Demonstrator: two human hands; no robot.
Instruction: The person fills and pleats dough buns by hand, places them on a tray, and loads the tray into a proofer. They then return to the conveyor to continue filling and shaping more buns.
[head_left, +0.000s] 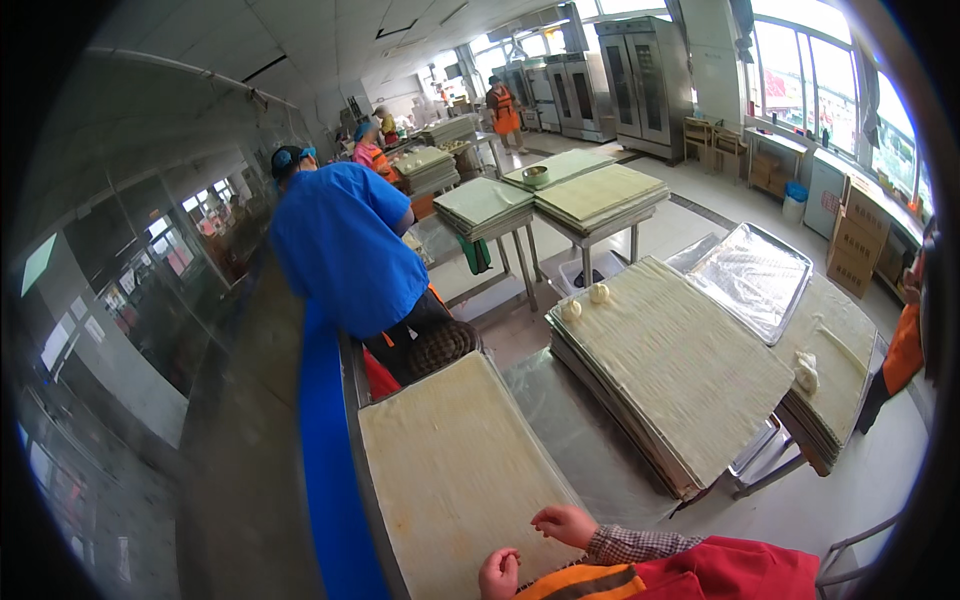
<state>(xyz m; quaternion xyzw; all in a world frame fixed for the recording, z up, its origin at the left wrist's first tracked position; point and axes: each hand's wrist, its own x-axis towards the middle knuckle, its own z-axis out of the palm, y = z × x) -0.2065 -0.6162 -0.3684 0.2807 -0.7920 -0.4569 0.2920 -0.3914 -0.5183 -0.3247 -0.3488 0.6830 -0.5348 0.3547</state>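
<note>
A pale cloth-covered board (450,470) lies beside a blue conveyor belt (335,450). Over the board's near right corner is my right hand (566,524), in a checked sleeve. Its fingers are loosely bent and apart, and nothing shows in them. Lower down, close to my orange apron (580,582), my left hand (499,574) has its fingers curled in, with nothing visible in it. I cannot tell whether either hand touches the cloth.
A stack of cloth-covered boards (680,370) stands to the right, with two small dough pieces (585,300) on it. Beyond are a plastic-lined tray (752,275) and another board stack holding a dough lump (806,373). A person in blue (350,245) works ahead.
</note>
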